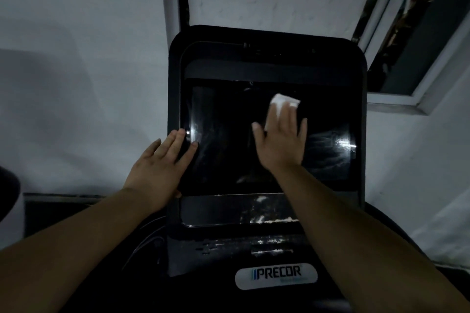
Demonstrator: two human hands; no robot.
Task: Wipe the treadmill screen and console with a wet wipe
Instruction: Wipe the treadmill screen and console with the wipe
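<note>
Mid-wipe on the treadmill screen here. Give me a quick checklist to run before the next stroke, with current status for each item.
1. Wet wipe under right hand: ok, flat fingers press it.
2. Wipe on the screen: ok, upper middle.
3. Left hand steadying the screen's left edge: ok, fingers flat.
4. Screen streak-free: not ok, smears show left and right.
5. Console strip below clean: not ok, white marks.
6. Wipe still moist: cannot tell.
</note>
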